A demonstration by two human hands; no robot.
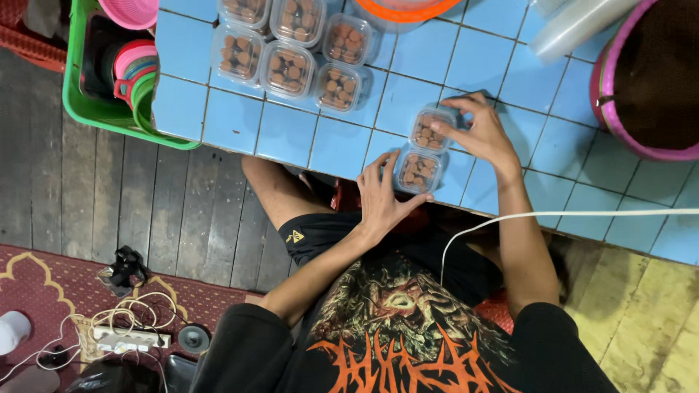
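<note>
Head cam looks down on a blue tiled table (335, 142) w/ a seated person at its lower edge.

Left hand (380, 193), centre of frame: palm down, fingers spread, fingertips and thumb against the nearer small clear box (419, 171), which is filled w/ round brown snacks and has its lid on. Loose hold at the box's side, not a clench. Box sits at the table's near edge.

Right hand (477, 131), just right of centre: fingers curled over and around a second clear box (429, 131) of the same snacks, grasping it from the right side and top. This box lies just above the first; the two look to be touching or nearly so, can't tell which.

Upper middle of frame: a cluster of six more filled boxes (295, 44) in two rows, close together, well apart from the hands.

Upper left: a green crate (87, 109) hanging past the table corner, w/ pink and green plastic cups (135, 69) stacked inside and a pink basket (131, 11) above. Top centre: an orange-rimmed bowl (400, 9), partly cut off. Upper right: a big pink-rimmed basket (644, 80) w/ dark contents, and a roll of clear plastic (575, 25) beside it.

A white cable (553, 215) runs from the right edge across toward the person's lap. Lower left: a power strip (124, 338) w/ tangled cords on a red carpet (44, 291).
</note>
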